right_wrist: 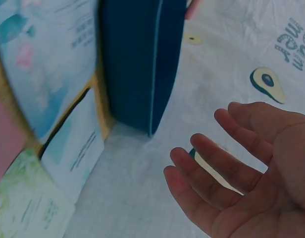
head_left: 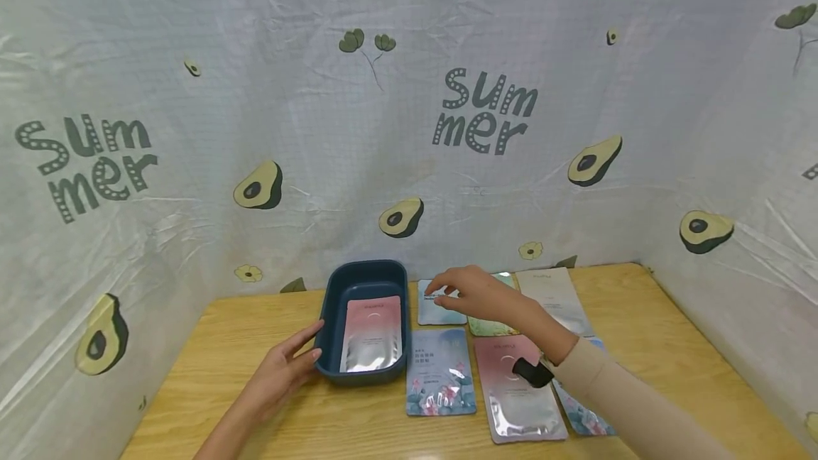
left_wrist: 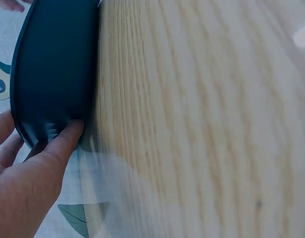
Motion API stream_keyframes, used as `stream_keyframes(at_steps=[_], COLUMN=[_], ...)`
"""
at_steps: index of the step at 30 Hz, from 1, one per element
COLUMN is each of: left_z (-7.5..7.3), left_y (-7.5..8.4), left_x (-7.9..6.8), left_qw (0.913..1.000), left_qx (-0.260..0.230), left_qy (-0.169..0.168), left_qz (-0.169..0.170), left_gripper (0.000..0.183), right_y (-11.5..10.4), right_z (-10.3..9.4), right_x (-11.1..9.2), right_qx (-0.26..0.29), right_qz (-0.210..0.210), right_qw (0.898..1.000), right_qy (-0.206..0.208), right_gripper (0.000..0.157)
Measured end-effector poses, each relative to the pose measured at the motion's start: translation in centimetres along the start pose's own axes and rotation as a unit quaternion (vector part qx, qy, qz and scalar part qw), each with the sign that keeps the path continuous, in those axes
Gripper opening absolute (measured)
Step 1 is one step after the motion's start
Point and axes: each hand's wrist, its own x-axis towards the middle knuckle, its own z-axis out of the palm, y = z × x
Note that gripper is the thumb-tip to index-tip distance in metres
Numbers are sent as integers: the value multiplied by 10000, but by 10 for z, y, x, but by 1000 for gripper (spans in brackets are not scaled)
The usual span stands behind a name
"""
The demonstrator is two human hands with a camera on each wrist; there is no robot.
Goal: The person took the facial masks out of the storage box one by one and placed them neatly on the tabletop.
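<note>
My left hand [head_left: 279, 375] rests against the left outer side of a dark blue plastic bin [head_left: 324, 336]. In the left wrist view its thumb [left_wrist: 68, 136] presses the outer wall, with other fingers by the rim. Inside the bin lies a pink and silver face mask packet [head_left: 373, 336]. My right hand [head_left: 473, 292] holds nothing and hovers palm down, fingers loosely spread, over a small light blue packet [head_left: 441, 312] right of the bin. Partly hidden behind that hand and arm is a green packet [head_left: 492, 326].
Right of the bin, a blue floral packet [head_left: 441, 375], another pink and silver packet [head_left: 520, 410], a white packet [head_left: 559, 297] and a second blue floral packet [head_left: 584, 414] lie on the wooden table [head_left: 255, 325]. An avocado-print cloth [head_left: 319, 148] hangs behind.
</note>
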Motion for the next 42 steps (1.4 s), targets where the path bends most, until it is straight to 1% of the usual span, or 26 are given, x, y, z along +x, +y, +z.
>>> stream_keyframes(at_steps=[5, 9, 12, 17, 23, 26, 32, 39, 42], left_z=[-1, 0, -1, -1, 0, 1, 3, 3, 3], left_y=[1, 3, 5, 5, 4, 2, 0, 1, 2], left_x=[-1, 0, 1, -1, -2, -3, -3, 0, -1], left_qw=[10000, 9999, 9998, 9998, 9996, 9995, 9998, 9999, 10000], left_qx=[-4, 2, -27, -43, -100, -107, -133, -107, -88], left_qy=[62, 130, 195, 207, 271, 265, 112, -6, 21], left_qz=[-28, -8, -2, -49, -74, -114, -45, -24, -39], left_gripper=[65, 64, 62, 63, 61, 62, 65, 64, 64], right_y=[-10, -20, -30, -42, -49, -53, -56, -52, -52], right_z=[4, 3, 0, 1, 10, 14, 21, 35, 41], right_x=[22, 39, 52, 70, 97, 111, 134, 148, 153], right_qx=[196, 397, 568, 702, 680, 845, 1299, 1617, 1749], right_qz=[-207, -329, -313, -299, -248, -265, 54, 27, 214], right_qw=[9996, 9987, 9979, 9970, 9970, 9955, 9906, 9859, 9833], right_qy=[-13, 22, 17, -126, -260, -334, -427, -420, -452], right_gripper=[28, 28, 30, 34, 35, 35, 37, 36, 38])
